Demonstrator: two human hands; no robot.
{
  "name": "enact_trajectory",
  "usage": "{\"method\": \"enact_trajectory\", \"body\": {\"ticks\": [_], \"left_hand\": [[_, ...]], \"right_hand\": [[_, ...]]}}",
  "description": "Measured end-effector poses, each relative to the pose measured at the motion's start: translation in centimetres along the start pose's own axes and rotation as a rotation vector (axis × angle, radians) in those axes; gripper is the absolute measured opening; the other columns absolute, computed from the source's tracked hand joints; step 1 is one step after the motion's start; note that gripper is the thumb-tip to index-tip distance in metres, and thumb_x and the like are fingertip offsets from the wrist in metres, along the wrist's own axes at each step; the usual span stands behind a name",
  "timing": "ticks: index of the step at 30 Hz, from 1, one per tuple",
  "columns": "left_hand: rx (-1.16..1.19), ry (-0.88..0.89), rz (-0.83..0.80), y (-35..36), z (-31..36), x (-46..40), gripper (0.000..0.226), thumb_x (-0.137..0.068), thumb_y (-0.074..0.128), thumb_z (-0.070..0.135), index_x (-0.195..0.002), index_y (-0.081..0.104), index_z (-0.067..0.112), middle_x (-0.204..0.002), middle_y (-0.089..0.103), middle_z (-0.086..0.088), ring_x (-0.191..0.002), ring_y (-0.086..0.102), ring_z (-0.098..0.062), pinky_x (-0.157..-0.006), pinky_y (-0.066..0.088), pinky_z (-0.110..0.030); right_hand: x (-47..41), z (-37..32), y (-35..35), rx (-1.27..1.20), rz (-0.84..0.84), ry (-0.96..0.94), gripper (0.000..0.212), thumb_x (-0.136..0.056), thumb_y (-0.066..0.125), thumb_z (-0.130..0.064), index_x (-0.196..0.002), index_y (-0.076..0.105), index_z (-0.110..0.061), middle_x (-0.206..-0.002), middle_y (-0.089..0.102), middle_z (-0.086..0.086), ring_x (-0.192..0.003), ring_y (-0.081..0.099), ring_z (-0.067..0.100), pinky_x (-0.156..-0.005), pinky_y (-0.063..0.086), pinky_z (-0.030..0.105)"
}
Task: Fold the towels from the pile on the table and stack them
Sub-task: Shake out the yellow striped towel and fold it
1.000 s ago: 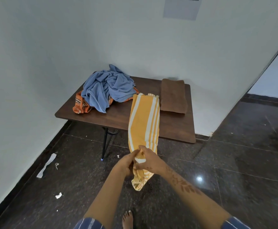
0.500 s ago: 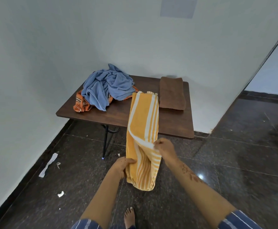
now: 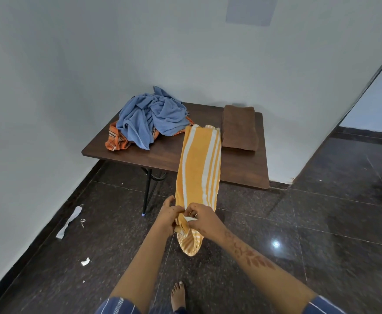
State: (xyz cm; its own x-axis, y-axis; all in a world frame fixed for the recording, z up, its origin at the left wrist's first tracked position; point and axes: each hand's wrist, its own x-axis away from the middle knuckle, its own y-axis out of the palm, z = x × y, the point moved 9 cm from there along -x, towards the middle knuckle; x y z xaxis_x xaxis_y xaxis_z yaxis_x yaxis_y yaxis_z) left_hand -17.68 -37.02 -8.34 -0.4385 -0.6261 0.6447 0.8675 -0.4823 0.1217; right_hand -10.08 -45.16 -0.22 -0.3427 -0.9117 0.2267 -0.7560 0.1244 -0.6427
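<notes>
While the far end of the yellow striped towel (image 3: 199, 164) lies on the dark wooden table (image 3: 162, 155), its near end hangs off the front edge, bunched between both hands. The left hand (image 3: 168, 217) and the right hand (image 3: 202, 219) each pinch the cloth, touching one another. A blue towel (image 3: 151, 116) lies heaped on an orange one (image 3: 115, 140); a folded brown towel (image 3: 240, 125) lies just beside the yellow one.

Yellow-and-white striped towel (image 3: 199, 164): folded into 1 long strip, far end on the table edge, near end bunched between both hands. Crumpled blue towel (image 3: 150, 116) heaped over orange towel (image 3: 115, 140), far left. Folded brown towel (image 3: 239, 126), flat, far right.
</notes>
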Motion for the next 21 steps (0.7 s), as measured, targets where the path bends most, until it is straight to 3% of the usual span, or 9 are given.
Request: {"method": "enact_trajectory", "body": {"ticks": [4, 7, 10, 13, 18, 21], "left_hand": [[0.006, 0.026, -0.008, -0.3, 0.3, 0.6, 0.051, -0.086, 0.053, -0.004, -0.125, 0.044, 0.029, -0.094, 0.063, -0.020, -0.061, 0.055, -0.024, -0.050, 0.044, -0.033], [0.045, 0.021, -0.049, 0.7, 0.8, 0.5, 0.039, -0.089, 0.050, -0.005, -0.120, 0.052, 0.019, -0.090, 0.060, -0.021, -0.072, 0.057, -0.029, -0.060, 0.048, -0.038], [0.124, -0.012, -0.040, 1.9, 1.5, 0.9, 0.009, -0.093, 0.051, 0.003, -0.096, 0.059, 0.005, -0.080, 0.058, -0.015, -0.067, 0.057, -0.023, -0.054, 0.050, -0.030], [0.180, -0.037, -0.062, 4.0, 3.9, 2.1, 0.022, -0.090, 0.056, 0.010, -0.069, 0.056, 0.004, -0.053, 0.056, -0.006, -0.047, 0.054, -0.016, -0.042, 0.045, -0.023], [0.358, 0.103, -0.200, 8.6, 11.7, 3.8, 0.024, -0.091, 0.036, -0.006, -0.076, 0.053, 0.001, -0.071, 0.056, -0.013, -0.065, 0.054, -0.022, -0.048, 0.050, -0.028], [0.245, 0.265, -0.312, 11.6, 16.7, 5.3, 0.026, -0.091, 0.036, -0.009, -0.079, 0.056, 0.003, -0.066, 0.063, -0.008, -0.069, 0.055, -0.019, -0.061, 0.052, -0.027]], "right_hand": [[0.6, -0.2, 1.4, 0.054, -0.014, 0.029, 0.050, -0.076, 0.073, -0.037, -0.115, 0.053, -0.012, -0.111, 0.050, 0.003, -0.100, 0.051, 0.020, -0.081, 0.045, 0.033], [1.2, -1.0, 1.7, 0.343, 0.069, -0.002, 0.068, -0.076, 0.072, -0.039, -0.131, 0.038, -0.016, -0.124, 0.038, 0.004, -0.111, 0.045, 0.024, -0.086, 0.048, 0.038], [1.5, -2.2, 0.0, 0.504, 0.217, -0.054, 0.066, -0.081, 0.068, -0.034, -0.135, 0.034, -0.020, -0.125, 0.034, 0.006, -0.112, 0.046, 0.027, -0.083, 0.051, 0.038], [0.8, -3.6, -3.0, 0.517, 0.327, -0.100, 0.061, -0.079, 0.069, -0.032, -0.131, 0.040, -0.021, -0.124, 0.035, 0.007, -0.110, 0.046, 0.027, -0.080, 0.052, 0.038], [-0.7, -7.1, -11.8, 0.623, 0.420, -0.175, 0.037, -0.085, 0.055, -0.011, -0.122, 0.049, -0.016, -0.123, 0.042, 0.007, -0.112, 0.043, 0.028, -0.075, 0.047, 0.037], [-1.3, -10.8, -19.2, 0.688, 0.435, -0.281, 0.024, -0.081, 0.054, -0.008, -0.102, 0.064, -0.011, -0.108, 0.053, 0.007, -0.105, 0.049, 0.027, -0.080, 0.048, 0.038]]}}
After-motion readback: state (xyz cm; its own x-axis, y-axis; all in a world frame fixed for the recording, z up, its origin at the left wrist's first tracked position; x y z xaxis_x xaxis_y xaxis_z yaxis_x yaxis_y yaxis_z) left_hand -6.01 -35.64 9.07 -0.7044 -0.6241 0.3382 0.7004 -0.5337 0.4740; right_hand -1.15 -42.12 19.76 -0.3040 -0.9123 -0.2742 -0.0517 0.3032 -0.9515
